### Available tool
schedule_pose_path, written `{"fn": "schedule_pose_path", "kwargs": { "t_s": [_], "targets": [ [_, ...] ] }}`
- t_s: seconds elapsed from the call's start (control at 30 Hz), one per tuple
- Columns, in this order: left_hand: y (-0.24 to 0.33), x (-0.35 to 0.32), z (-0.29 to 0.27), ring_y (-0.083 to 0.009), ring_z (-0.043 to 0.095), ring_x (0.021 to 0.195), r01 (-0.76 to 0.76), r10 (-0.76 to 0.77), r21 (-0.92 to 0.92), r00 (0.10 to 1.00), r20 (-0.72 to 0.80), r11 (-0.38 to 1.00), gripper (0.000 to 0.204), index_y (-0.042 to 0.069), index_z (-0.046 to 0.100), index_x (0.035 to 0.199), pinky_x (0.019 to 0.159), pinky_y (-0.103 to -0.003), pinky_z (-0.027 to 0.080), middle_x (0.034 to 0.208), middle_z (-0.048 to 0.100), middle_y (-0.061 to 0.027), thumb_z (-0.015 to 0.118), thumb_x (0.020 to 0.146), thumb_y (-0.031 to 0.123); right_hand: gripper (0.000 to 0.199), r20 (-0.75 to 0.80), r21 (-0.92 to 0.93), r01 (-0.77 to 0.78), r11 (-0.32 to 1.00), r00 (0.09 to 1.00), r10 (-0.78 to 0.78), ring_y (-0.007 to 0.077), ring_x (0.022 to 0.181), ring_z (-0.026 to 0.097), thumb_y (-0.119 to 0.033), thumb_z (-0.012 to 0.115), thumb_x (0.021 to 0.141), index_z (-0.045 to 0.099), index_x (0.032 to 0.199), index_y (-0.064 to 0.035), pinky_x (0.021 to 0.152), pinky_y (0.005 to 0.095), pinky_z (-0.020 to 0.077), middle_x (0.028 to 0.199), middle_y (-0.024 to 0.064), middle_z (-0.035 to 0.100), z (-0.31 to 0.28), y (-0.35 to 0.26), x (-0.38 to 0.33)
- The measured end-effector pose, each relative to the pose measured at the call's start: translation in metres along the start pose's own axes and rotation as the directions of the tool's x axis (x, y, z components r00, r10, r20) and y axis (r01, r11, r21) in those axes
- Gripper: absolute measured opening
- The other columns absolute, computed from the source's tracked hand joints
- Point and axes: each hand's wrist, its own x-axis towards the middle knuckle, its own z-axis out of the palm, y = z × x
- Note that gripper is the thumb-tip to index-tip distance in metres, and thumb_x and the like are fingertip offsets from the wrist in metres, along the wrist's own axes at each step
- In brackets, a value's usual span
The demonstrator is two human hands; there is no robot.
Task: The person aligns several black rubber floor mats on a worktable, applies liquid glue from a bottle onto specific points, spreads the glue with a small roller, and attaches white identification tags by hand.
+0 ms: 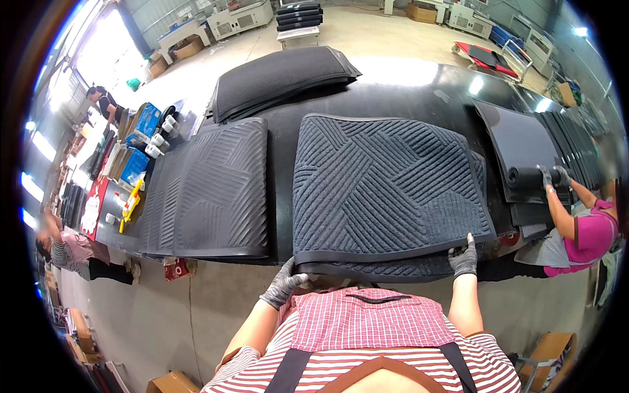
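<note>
Along the near edge of the black tabletop [426, 98], we have the dark ribbed mat [386, 187] lying flat, with a lower mat [393, 270] showing beneath it and jutting past that edge. Our left grip [284, 286], in a grey glove, is partly curled at the ribbed mat's near left corner; our right grip [464, 259], gloved too, is by its near right corner, one finger stretched over the border. The mat thus lies ahead of both and spans between them; how firmly either closes on it, we cannot tell.

Near the tabletop's left end, a red sheet [94, 208] bears white printing too blurred for us to read. Between it and the grooved grey mat [223, 190] stand blue-and-brown boxes [134, 164], their contents unclear to us, and a yellow tool [131, 206]. On the floor behind our right side, an open cardboard box [542, 359] holds greyish material. Toward the far edge we see a stack of black mats [282, 82]; by the right end, a co-worker's gloved hands [546, 175] touch a rolled dark sheet [524, 175]
</note>
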Motion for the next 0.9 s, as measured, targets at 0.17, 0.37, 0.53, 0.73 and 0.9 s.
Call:
{"fn": "schedule_pose_path", "kwargs": {
  "t_s": [0.17,0.37,0.53,0.73,0.9],
  "targets": [
    [0.017,-0.001,0.008,-0.028,0.044,0.125,-0.005,0.108,0.539,0.981,-0.159,0.842,0.115,-0.004,0.02,0.146,0.109,-0.037,0.035,0.137,0.042,-0.018,0.091,0.062,0.031,0.019,0.259,-0.027,0.234,0.972,0.941,-0.219,0.0162,0.072,0.059,-0.024,0.068,0.083,0.058,0.094,-0.011,0.047,0.0264,0.0452,0.087,0.0036,0.061,0.05,-0.038,-0.002],
    [0.056,-0.001,0.047,-0.0365,0.026,0.14,-0.09,0.234,0.804,0.97,-0.062,0.587,0.125,0.001,0.008,0.151,0.114,-0.039,0.028,0.15,0.022,-0.0276,0.087,0.064,0.042,0.014,0.379,0.173,0.385,0.906,0.824,-0.422,0.0172,0.069,0.059,-0.012,0.068,0.081,0.058,0.089,-0.0053,0.052,0.0278,0.0516,0.086,0.0067,0.06,0.147,-0.114,-0.046],
    [0.065,0.02,0.062,-0.035,0.052,0.118,0.036,0.47,0.952,0.864,-0.182,0.303,0.079,0.003,0.03,0.145,0.098,-0.041,0.045,0.133,0.048,-0.0197,0.07,0.08,0.025,0.012,0.451,0.265,0.379,0.887,0.764,-0.461,0.0168,0.063,0.057,-0.012,0.068,0.083,0.058,0.085,-0.005,0.051,0.028,0.0501,0.081,0.0078,0.061,0.189,-0.139,-0.117],
    [0.183,0.058,0.027,-0.0308,0.064,0.078,-0.265,0.877,0.944,0.382,0.29,-0.196,0.026,0.003,0.064,0.106,0.07,-0.041,0.052,0.085,0.064,-0.014,0.052,0.083,0.003,0.015,0.485,0.211,0.564,0.799,0.649,-0.586,0.0161,0.059,0.055,-0.017,0.066,0.086,0.06,0.087,-0.0036,0.05,0.0258,0.0463,0.078,0.0057,0.06,0.179,-0.172,-0.111],
    [0.313,0.05,0.09,-0.03,0.064,0.099,-0.333,0.694,0.833,0.461,0.552,-0.441,0.025,0.006,0.064,0.105,0.086,-0.038,0.051,0.102,0.066,-0.0124,0.057,0.081,0.005,0.029,0.532,0.065,0.748,0.66,0.534,-0.657,0.0165,0.086,0.059,-0.024,0.06,0.089,0.063,0.106,-0.0016,0.065,0.0272,0.0512,0.099,0.0083,0.062,0.093,-0.233,-0.032]
  ]
}}
